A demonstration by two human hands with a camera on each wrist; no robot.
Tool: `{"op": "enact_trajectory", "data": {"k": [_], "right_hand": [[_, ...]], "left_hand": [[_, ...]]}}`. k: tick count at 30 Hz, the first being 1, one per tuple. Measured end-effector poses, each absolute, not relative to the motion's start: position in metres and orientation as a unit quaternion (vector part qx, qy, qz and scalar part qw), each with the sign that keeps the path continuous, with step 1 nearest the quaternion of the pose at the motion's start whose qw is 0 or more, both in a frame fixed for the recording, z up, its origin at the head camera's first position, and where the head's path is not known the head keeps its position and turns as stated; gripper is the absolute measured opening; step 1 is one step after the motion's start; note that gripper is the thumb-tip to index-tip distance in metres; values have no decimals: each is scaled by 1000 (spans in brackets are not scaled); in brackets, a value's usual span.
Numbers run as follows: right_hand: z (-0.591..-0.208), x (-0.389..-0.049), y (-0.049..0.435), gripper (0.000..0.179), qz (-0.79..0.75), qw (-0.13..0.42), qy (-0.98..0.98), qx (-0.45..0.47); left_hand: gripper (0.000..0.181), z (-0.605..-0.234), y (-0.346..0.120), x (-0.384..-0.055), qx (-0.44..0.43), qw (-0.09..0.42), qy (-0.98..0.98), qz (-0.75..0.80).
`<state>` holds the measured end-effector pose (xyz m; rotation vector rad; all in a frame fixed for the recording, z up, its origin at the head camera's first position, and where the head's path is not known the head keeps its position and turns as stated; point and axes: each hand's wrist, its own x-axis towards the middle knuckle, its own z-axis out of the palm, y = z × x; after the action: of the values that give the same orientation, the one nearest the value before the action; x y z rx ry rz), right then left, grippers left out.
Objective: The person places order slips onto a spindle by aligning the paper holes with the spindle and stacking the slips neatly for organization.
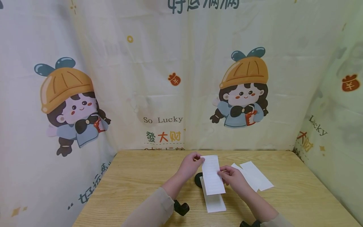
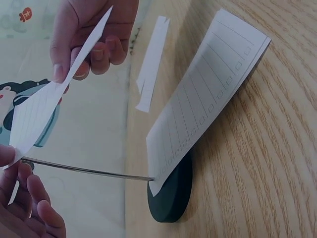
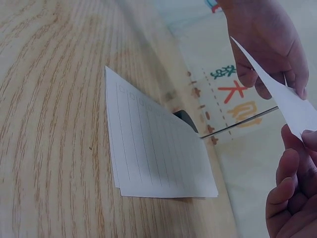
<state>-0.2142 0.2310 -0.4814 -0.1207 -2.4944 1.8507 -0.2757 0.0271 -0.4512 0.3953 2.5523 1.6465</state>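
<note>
A narrow white ruled paper slip (image 1: 213,176) is held up in front of me by both hands. My left hand (image 1: 189,165) pinches its upper left corner, and my right hand (image 1: 233,177) pinches its right edge. Beneath stands a spike paper holder with a round black base (image 2: 171,201) and a thin metal spike (image 2: 89,171). The spike's upper end is right at the left hand's fingers and the slip's corner. Several lined slips with small checkboxes (image 2: 198,99) are threaded low on the spike, tilted over the base; the held slip partly hides them in the head view.
Loose white paper slips (image 1: 256,176) lie overlapping on the wooden table (image 1: 136,176), to the right of my right hand. A cream printed curtain (image 1: 198,63) hangs behind and at the sides of the table. Black wrist mounts (image 1: 181,208) are on the arms.
</note>
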Motion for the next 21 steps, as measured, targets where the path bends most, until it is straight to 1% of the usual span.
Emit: {"op": "enact_trajectory", "data": {"k": [11,21], "right_hand": [[-483,-215,231,17,595,15,-802,-50],[-481,-213,231,19,593,0,-804,-47]], "left_hand": [[23,-452,21,-277,137,64,808,570],[22,-451,19,-277,144,58,816,556]]}}
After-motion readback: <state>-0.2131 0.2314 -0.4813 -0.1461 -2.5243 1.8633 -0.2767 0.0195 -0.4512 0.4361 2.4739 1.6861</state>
